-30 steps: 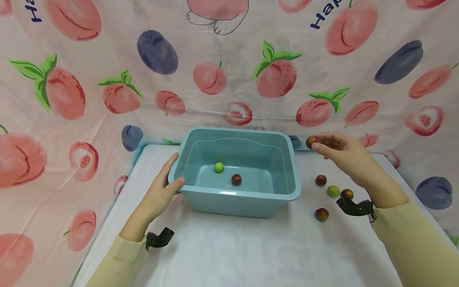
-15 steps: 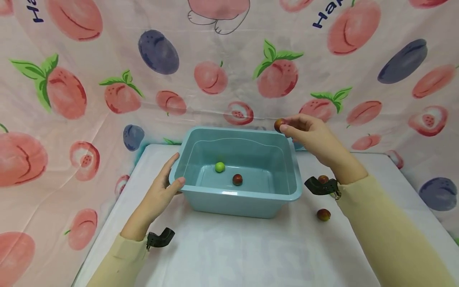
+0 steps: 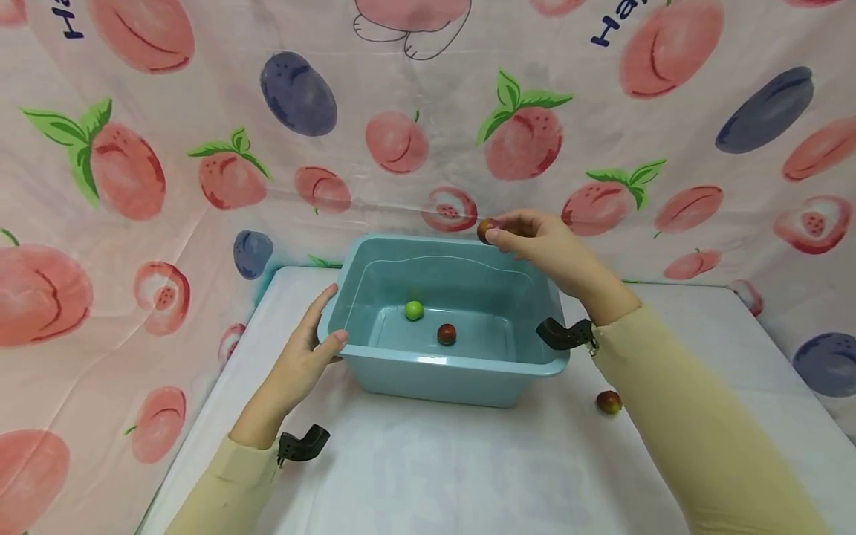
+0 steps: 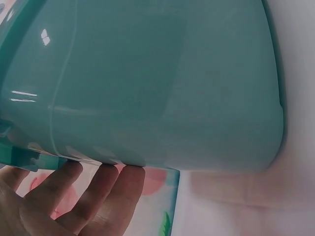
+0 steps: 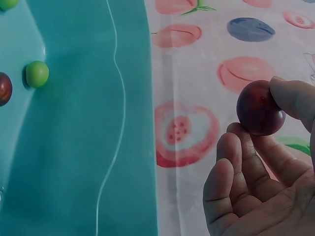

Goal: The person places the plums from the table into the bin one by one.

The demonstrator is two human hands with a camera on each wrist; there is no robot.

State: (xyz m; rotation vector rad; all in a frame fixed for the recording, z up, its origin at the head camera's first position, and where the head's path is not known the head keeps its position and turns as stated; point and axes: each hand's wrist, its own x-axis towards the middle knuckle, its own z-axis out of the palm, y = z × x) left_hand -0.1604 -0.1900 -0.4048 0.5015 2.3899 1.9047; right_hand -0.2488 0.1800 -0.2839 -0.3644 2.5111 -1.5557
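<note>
My left hand [image 3: 299, 362] grips the left side of a blue-green plastic basin [image 3: 441, 377], thumb over the rim and fingers along the outer wall [image 4: 162, 83]. Over the basin's far rim, toward its right, my right hand [image 3: 545, 245] pinches a small round dark red fruit [image 5: 261, 108] between thumb and fingertips. Inside the basin lie a green fruit [image 3: 414, 310] and a reddish-brown fruit [image 3: 446, 334], apart. A second green fruit [image 5: 8, 4] shows at the top left corner of the right wrist view.
One reddish-brown and green fruit [image 3: 608, 402] lies on the white tablecloth [image 3: 428, 468] right of the basin. My right sleeve [image 3: 675, 401] covers the table area beside it. A fruit-printed curtain [image 3: 401, 82] hangs close behind the basin.
My right hand has moved left with its fruit, from the table's right side to over the basin's far rim. The sleeve now hides several table fruits seen earlier. The left hand keeps its grip.
</note>
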